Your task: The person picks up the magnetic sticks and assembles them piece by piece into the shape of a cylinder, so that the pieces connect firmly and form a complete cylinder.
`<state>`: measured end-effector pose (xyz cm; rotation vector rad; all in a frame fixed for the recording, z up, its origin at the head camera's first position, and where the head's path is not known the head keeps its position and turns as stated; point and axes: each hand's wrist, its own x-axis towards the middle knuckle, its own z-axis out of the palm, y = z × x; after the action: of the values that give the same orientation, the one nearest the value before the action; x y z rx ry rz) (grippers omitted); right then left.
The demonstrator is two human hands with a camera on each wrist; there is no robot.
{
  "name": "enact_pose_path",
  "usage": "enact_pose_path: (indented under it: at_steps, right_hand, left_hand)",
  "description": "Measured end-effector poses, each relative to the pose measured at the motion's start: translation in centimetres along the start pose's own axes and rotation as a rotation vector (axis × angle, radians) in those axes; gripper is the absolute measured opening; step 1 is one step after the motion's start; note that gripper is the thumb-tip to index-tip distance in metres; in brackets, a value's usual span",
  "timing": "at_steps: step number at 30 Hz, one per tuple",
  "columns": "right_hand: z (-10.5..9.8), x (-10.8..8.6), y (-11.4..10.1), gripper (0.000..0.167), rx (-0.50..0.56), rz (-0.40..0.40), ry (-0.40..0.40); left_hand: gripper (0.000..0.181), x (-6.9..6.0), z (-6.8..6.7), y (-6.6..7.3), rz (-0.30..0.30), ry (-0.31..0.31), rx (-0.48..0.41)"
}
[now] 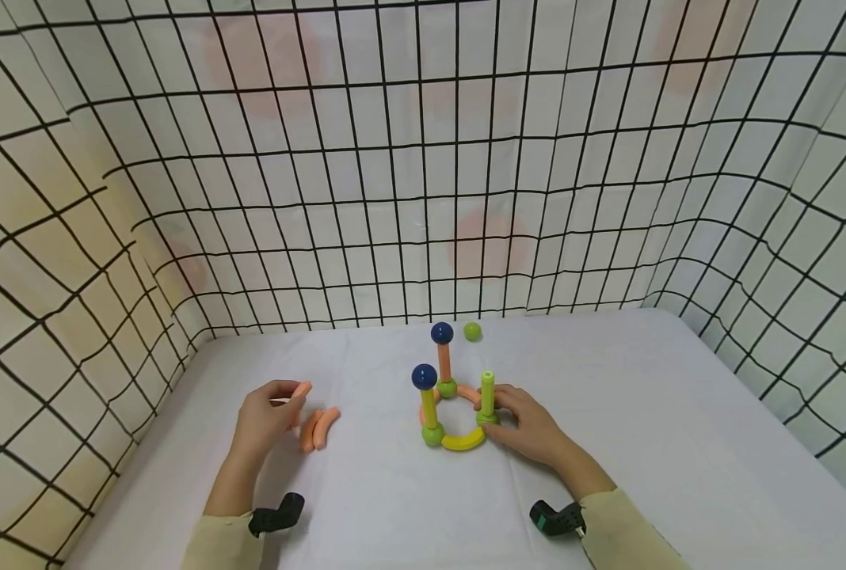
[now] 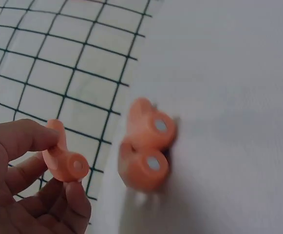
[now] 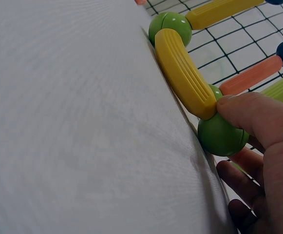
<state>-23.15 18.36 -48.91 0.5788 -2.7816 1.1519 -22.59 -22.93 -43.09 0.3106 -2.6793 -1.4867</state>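
My left hand (image 1: 266, 418) pinches an orange curved piece (image 2: 58, 156) between thumb and fingers. Just right of it, two more orange curved pieces (image 1: 326, 427) lie side by side on the table. My right hand (image 1: 526, 426) grips the green ball (image 3: 222, 135) at the right corner of a ring of balls and curved pieces. From that ball rises a light green rod (image 1: 488, 393). A yellow curved piece (image 1: 463, 441) joins it to the front green ball (image 1: 433, 433), which bears a yellow rod (image 1: 430, 409) topped by a blue ball (image 1: 424, 377). Fingers partly hide the ring's right side.
Behind stands an orange rod (image 1: 444, 362) with a blue ball (image 1: 442, 333) on top. A loose green ball (image 1: 472, 331) lies near the white table's (image 1: 394, 507) back edge. Black grid netting (image 1: 421, 198) over pale cloth surrounds the back and sides.
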Motion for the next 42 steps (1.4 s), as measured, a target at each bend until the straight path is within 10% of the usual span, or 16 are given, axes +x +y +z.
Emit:
enact_pose_path:
  at_steps: [42]
  right_hand:
    - [-0.1,0.0,-0.1,0.027,-0.007,-0.007,-0.005]
  left_hand:
    - [0.038,1.3,6.7,9.5,0.105,-0.251,-0.291]
